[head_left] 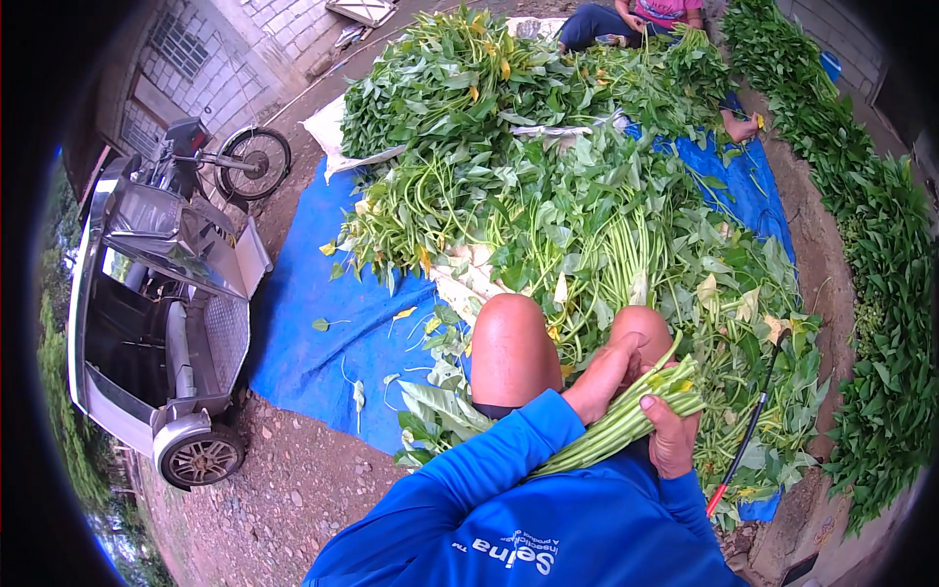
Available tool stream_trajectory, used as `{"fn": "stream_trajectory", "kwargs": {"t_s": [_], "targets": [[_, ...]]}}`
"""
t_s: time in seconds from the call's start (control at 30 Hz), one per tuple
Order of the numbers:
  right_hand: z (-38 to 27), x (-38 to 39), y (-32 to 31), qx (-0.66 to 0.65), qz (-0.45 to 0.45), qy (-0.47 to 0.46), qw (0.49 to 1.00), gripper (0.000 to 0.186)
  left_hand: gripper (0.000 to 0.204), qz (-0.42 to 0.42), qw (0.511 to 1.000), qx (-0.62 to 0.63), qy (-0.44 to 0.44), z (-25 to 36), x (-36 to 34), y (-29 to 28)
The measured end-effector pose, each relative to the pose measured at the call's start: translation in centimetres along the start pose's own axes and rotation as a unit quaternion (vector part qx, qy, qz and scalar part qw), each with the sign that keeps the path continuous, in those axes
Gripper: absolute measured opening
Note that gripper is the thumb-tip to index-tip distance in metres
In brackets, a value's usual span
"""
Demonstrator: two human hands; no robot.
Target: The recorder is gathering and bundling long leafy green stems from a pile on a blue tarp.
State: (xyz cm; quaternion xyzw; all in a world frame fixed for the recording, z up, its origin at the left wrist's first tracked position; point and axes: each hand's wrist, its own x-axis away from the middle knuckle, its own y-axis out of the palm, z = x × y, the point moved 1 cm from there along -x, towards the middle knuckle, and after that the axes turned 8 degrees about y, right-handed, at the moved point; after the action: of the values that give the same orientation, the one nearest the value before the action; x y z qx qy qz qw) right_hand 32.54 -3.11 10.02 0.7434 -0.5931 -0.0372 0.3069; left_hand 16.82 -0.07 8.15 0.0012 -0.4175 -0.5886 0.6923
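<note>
A bundle of long green vegetable stems (pixel 616 430), likely water spinach, lies slantwise across my lap, its near end against my blue shirt. My right hand (pixel 673 437) grips it from the right side, thumb on top of the stems. From the left, my left hand (pixel 604 380) reaches over to the bundle's far end beside my right knee. Its fingers curl in at the stems and are partly hidden. Past my knees spreads a big heap of the same leafy greens (pixel 548 205), with loose stems (pixel 626 249) lying closest to me.
Beneath the heap lies a blue tarp (pixel 323 342). A thin black rod with a red end (pixel 740 455) leans at my right. Another person (pixel 660 12) sits beyond the heap. Leafy greens (pixel 880 254) line the right side. A motorcycle with sidecar (pixel 176 323) stands on the left.
</note>
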Motion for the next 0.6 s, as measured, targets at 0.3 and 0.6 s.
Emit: {"fn": "stream_trajectory", "kwargs": {"t_s": [0.3,0.6], "targets": [[-2.1,0.5,-2.6,0.144,-0.005,0.06,0.988,0.048,0.024,0.003,0.944,-0.232,0.233,-2.2,-0.4,1.3],[5.1,-0.1,-16.7,-0.324,-0.072,0.081,0.94,0.051,0.023,-0.055,0.943,-0.276,0.178,-2.9,-1.6,1.7]]}}
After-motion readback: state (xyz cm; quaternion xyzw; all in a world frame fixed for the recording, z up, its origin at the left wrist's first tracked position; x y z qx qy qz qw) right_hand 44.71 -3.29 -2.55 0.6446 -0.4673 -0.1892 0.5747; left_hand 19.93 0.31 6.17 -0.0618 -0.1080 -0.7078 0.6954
